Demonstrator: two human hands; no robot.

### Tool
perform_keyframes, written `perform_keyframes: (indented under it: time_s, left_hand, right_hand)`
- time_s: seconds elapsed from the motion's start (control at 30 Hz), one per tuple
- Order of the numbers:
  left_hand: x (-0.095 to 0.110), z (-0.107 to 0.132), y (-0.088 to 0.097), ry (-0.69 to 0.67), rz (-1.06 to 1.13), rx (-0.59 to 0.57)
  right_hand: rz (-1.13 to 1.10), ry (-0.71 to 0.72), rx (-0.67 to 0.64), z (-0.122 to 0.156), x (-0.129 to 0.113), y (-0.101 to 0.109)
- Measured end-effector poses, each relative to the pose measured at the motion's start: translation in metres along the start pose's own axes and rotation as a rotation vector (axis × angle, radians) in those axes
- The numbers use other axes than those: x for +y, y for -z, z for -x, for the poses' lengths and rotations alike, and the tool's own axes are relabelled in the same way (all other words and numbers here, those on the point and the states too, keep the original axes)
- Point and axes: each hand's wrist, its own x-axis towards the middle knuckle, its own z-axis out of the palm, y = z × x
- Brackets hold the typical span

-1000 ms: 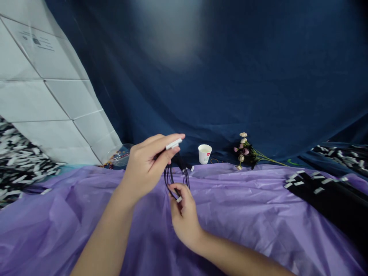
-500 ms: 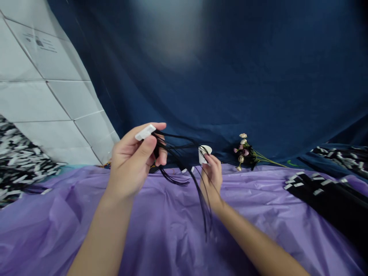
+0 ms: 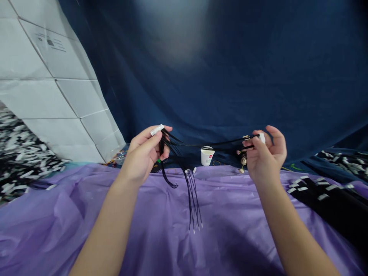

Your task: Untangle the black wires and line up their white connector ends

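Curtain (image 3: 244, 84), dark blue, closes off the back; worktop (image 3: 224, 245) below it, covered in purple sheeting; white panels (image 3: 37, 97) at far left, with a heap of black-and-white wiring (image 3: 25, 149) beneath; cable bundle (image 3: 324, 201) at right, white ends grouped together, presumably for easy picking up.

Black harness (image 3: 184, 159) is held up above the worktop, between the hands; a few wires run nearly straight across, the rest hang from the left side; spreading the hands probably serves to part these strands from the others.

Left hand (image 3: 143, 155): grip clamped on the wide connector (image 3: 157, 130), thumb against fingers, apparently to anchor the wires; right hand (image 3: 266, 157): grip pinched on the small connector (image 3: 262, 138), outer fingers raised, likely keeping the strands taut.

Flowers (image 3: 243, 163) behind the right hand, partly hidden; paper cup (image 3: 207, 157) upright beyond the strands; pale wire tips (image 3: 194, 231) dangle free.
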Motion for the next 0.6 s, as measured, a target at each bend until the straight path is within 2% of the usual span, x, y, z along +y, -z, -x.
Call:
perform_keyframes:
  time_s: [0.07,0.17,0.23,0.27,0.33,0.4,0.47,0.6]
  left_hand:
    - [-0.003,0.0,-0.001,0.034,0.076,-0.031]
    - [-0.008,0.001,-0.006,0.084,0.122,-0.042]
    - [-0.011,0.002,-0.009,0.117,0.105,-0.054]
    - [-0.012,0.002,-0.011,0.13,0.097,-0.064]
    - [-0.013,0.004,-0.013,0.157,0.078,-0.092]
    - [-0.014,0.006,-0.016,0.181,0.038,-0.124]
    - [-0.014,0.009,-0.019,0.197,-0.021,-0.147]
    - [-0.016,0.017,-0.03,0.199,-0.079,-0.201]
  right_hand:
    - [-0.085,-0.11,0.073,0.001,-0.005,-0.003]
    - [-0.186,-0.4,0.159,0.002,-0.009,-0.008]
    - [-0.217,-0.543,0.2,0.003,-0.011,-0.01]
    - [-0.215,-0.568,0.213,0.004,-0.012,-0.011]
    - [-0.178,-0.532,0.204,0.005,-0.017,-0.012]
    - [-0.093,-0.456,0.124,0.009,-0.023,-0.015]
    - [0.014,-0.411,-0.009,0.015,-0.029,-0.018]
    - [0.168,-0.486,-0.343,0.036,-0.034,-0.027]
